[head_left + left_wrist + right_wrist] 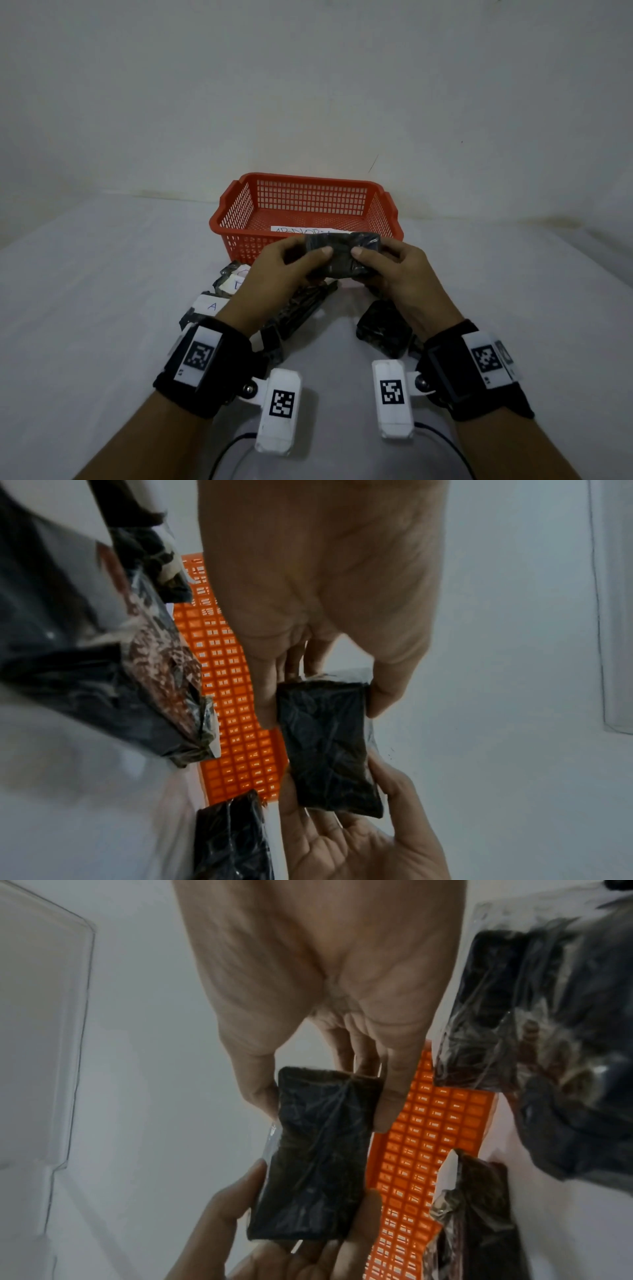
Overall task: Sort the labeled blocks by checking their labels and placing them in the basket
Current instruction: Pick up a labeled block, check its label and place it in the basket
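Both hands hold one dark plastic-wrapped block [342, 255] just in front of the orange basket [236, 212]. My left hand [294, 257] pinches its left end between thumb and fingers; my right hand [387, 260] pinches its right end. The wrist views show the same block [329, 748] [318, 1153] gripped at both ends, with no label on the faces that show. A white paper slip [301, 230] lies inside the basket. More wrapped blocks lie on the table below my hands; one carries a white label reading A [212, 305].
A dark wrapped block [383, 329] lies under my right wrist, and several others [298, 308] are piled under my left hand. The white table [102, 291] ends at a pale wall behind the basket. Cables run off the near edge.
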Motion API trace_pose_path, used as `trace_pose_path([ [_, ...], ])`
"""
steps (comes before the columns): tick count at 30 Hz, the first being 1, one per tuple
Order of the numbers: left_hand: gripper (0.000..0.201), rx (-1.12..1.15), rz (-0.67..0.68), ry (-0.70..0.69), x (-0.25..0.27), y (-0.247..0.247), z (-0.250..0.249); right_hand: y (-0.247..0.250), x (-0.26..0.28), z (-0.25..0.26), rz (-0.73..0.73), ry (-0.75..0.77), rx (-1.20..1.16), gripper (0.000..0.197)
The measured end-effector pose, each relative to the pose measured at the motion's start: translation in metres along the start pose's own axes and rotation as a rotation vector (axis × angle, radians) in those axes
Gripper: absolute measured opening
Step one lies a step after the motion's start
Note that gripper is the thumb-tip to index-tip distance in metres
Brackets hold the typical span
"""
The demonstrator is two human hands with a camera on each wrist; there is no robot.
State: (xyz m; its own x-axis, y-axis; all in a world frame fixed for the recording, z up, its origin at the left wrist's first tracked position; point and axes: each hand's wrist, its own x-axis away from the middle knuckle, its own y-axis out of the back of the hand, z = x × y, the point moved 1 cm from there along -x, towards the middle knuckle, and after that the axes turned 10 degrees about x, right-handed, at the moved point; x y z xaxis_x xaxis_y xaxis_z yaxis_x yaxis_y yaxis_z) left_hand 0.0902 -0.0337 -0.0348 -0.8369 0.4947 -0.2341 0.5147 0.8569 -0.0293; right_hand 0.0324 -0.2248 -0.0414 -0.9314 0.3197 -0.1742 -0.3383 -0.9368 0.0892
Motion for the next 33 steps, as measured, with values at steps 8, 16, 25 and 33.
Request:
trace_pose_path([
  [8, 0.023, -0.009, -0.043, -0.024, -0.001, 0.002, 0.002, -0.004, 0.002, -0.003, 0.008, 0.061, 0.093, 0.039],
  [16, 0.033, -0.037, -0.045, -0.008, -0.001, 0.005, -0.001, 0.002, 0.0, 0.0, 0.035, 0.053, 0.085, 0.051],
  [25, 0.057, -0.042, -0.01, -0.125, 0.0, 0.008, -0.002, -0.004, 0.006, 0.008, 0.127, -0.132, -0.088, 0.032],
  [33, 0.032, -0.056, -0.03, 0.019, 0.0, 0.003, -0.002, -0.002, 0.002, 0.004, 0.031, -0.067, 0.002, 0.041],
])
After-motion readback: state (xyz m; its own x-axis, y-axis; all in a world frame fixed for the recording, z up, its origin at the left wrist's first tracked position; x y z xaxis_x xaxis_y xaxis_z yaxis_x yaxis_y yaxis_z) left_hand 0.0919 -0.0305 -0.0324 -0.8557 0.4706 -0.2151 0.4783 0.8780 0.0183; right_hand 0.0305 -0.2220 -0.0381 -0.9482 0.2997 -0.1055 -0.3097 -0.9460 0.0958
